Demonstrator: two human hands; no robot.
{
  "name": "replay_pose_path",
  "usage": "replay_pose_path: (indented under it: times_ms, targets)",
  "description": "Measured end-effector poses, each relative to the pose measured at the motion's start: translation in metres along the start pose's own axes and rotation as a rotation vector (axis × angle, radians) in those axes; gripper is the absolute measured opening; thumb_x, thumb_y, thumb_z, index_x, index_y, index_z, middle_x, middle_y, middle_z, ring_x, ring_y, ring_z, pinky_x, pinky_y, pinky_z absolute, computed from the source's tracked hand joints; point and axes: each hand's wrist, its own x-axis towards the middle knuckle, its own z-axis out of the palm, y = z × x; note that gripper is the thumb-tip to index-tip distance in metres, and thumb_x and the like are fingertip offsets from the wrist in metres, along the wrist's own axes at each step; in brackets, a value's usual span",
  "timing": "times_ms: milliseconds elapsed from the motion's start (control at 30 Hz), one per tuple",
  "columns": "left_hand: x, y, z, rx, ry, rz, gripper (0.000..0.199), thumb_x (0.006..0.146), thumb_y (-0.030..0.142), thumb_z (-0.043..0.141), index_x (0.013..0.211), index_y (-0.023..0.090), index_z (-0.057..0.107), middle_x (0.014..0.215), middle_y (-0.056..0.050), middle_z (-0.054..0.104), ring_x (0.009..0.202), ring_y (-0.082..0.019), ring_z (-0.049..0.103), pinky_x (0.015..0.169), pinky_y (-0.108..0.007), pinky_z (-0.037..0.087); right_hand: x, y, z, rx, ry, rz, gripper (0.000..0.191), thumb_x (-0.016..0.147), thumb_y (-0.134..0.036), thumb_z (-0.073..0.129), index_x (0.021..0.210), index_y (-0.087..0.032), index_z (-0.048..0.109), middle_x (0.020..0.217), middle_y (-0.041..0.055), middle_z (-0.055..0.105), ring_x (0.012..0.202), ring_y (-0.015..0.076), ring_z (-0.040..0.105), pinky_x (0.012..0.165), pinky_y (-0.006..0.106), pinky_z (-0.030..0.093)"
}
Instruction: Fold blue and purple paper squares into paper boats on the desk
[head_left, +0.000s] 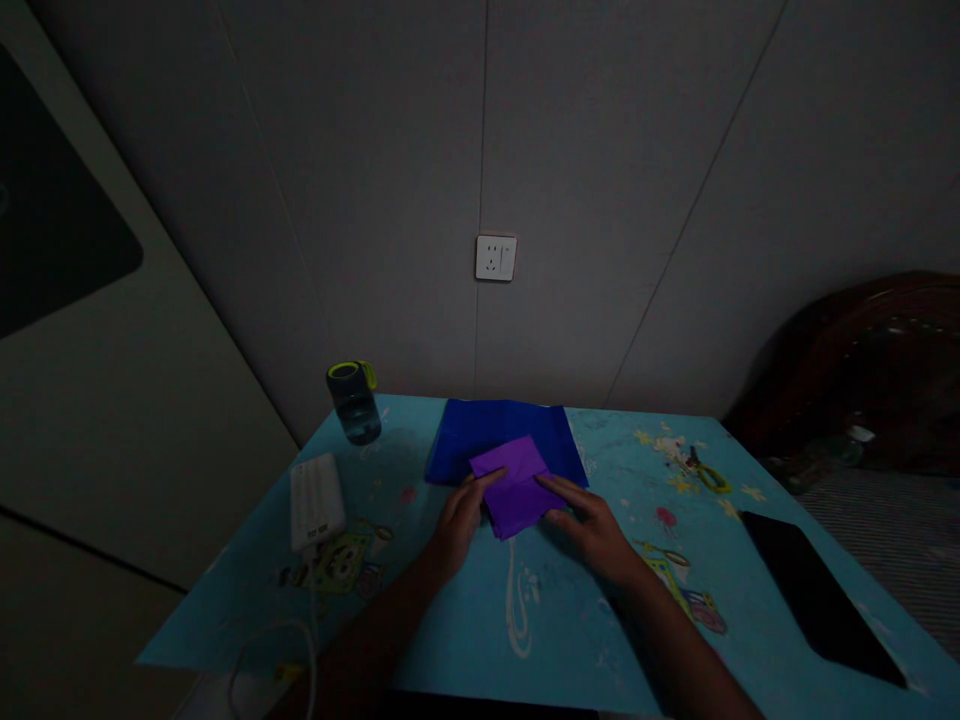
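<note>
Seen from beside the table: folded, square-cornered purple paper (519, 503) overlaps the near edge of a flat, dark blue sheet (469, 430), its lower corner out over the light blue, cartoon-printed tablecloth (570, 640). Left hand (456, 520) at the paper's left side, fingers close together, tips on top; whether the thumb grips beneath, I can't tell. Right hand (600, 538) at the right side — forefinger and thumb apart, both touching paper; any pinch there is unclear.

Handling, as I judge it: steady the layers lightly with the left, match edges and corners before pressing, then run a right fingertip firmly along each crease. Loose layers could slip askew — better to press against the tabletop than in mid-air.
</note>
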Motion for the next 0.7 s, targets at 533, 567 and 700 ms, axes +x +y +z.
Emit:
replay_pose_path:
  times_ms: [533,567,700]
  targets:
    - [0.006,-0.01,-0.001,0.304,0.043,0.254,0.022,0.083,0.035,0.067,0.094,0.017,0.07,0.103,-0.009,0.067,0.1,-0.021,0.062,0.09,-0.03,0.047,-0.001,0.009,0.0,0.194,0.242,0.07,0.034,0.083,-0.049,0.067,0.069,-0.019,0.072,0.071,0.0029,0.069,0.066,0.0178,0.059,0.062,0.028,0.046]
    - [0.007,-0.012,-0.001,0.309,0.056,0.247,0.018,0.082,0.034,0.068,0.086,0.016,0.07,0.097,-0.007,0.067,0.095,-0.02,0.063,0.086,-0.028,0.048,0.0,0.008,0.001,0.208,0.253,0.082,0.032,0.082,-0.049,0.068,0.071,-0.019,0.072,0.07,0.0024,0.068,0.066,0.0173,0.058,0.062,0.027,0.045]
    - [0.008,-0.017,0.0,0.282,0.084,0.187,0.016,0.082,0.032,0.068,0.079,0.016,0.066,0.09,-0.004,0.066,0.087,-0.017,0.063,0.08,-0.025,0.048,0.002,0.003,0.007,0.345,0.311,0.148,0.03,0.079,-0.047,0.073,0.094,-0.021,0.069,0.075,0.0007,0.068,0.064,0.0158,0.057,0.06,0.026,0.043]
